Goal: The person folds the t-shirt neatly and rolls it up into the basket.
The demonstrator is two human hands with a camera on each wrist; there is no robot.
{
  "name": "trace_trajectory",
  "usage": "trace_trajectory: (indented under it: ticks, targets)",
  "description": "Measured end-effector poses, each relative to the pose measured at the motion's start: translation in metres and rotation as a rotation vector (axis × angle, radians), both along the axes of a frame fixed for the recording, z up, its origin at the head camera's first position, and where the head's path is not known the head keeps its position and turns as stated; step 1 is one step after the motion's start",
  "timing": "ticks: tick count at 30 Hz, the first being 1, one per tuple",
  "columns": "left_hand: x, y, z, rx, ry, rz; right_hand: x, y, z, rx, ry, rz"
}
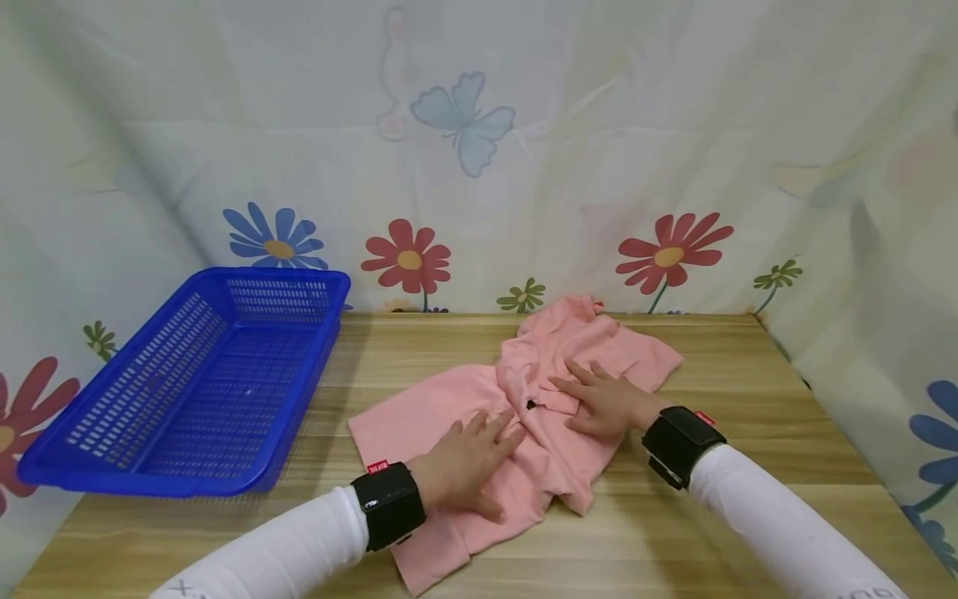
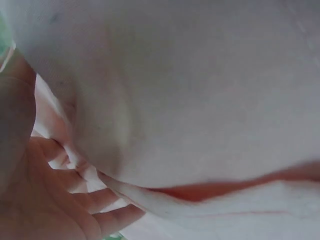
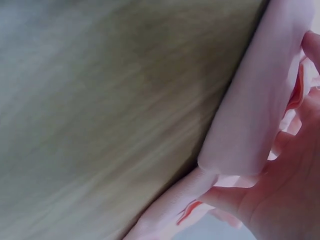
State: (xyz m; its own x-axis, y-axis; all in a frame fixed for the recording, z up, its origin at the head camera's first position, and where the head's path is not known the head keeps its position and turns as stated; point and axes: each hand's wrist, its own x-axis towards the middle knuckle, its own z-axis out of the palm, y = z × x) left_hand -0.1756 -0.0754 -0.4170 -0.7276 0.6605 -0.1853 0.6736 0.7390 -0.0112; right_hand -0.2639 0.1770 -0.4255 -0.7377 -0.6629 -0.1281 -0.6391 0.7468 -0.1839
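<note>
A pink cloth garment (image 1: 441,399) lies spread and wrinkled across the wooden table, bunched along its middle; its exact kind is unclear. A small black detail (image 1: 531,404) shows near the centre folds. My left hand (image 1: 467,462) rests on its nearer left part, fingers spread. On the right part, my right hand (image 1: 602,403) lies with fingers extended over the cloth. In the left wrist view, pale pink fabric (image 2: 200,125) fills most of the picture beside the fingers. The right wrist view has the garment's folded edge (image 3: 250,120) under the thumb and fingers.
A blue plastic basket (image 1: 299,391) with slotted sides stands on the left of the wooden table (image 1: 674,532). Behind the table and along both sides hangs a curtain (image 1: 561,191) printed with flowers and a butterfly. Black bands circle both wrists over white sleeves.
</note>
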Motion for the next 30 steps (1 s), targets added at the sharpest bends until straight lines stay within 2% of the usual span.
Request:
trace_trajectory:
  ticks: [5,11,17,23,30]
  targets:
    - [0.003,0.008,-0.004,-0.012,0.024,0.05,-0.006,-0.005,0.002,0.005,-0.016,0.041]
    - [0.007,0.018,-0.002,-0.083,0.054,0.1,-0.013,-0.01,0.003,0.003,-0.031,0.072]
    - [0.012,0.023,-0.001,-0.124,0.127,0.116,-0.022,-0.017,0.003,-0.019,-0.04,0.143]
    - [0.016,0.03,-0.001,-0.145,0.202,0.173,-0.027,-0.024,0.003,-0.074,-0.064,0.202]
    - [0.019,0.04,-0.006,-0.14,0.242,0.233,-0.034,-0.035,0.006,-0.019,-0.08,0.234]
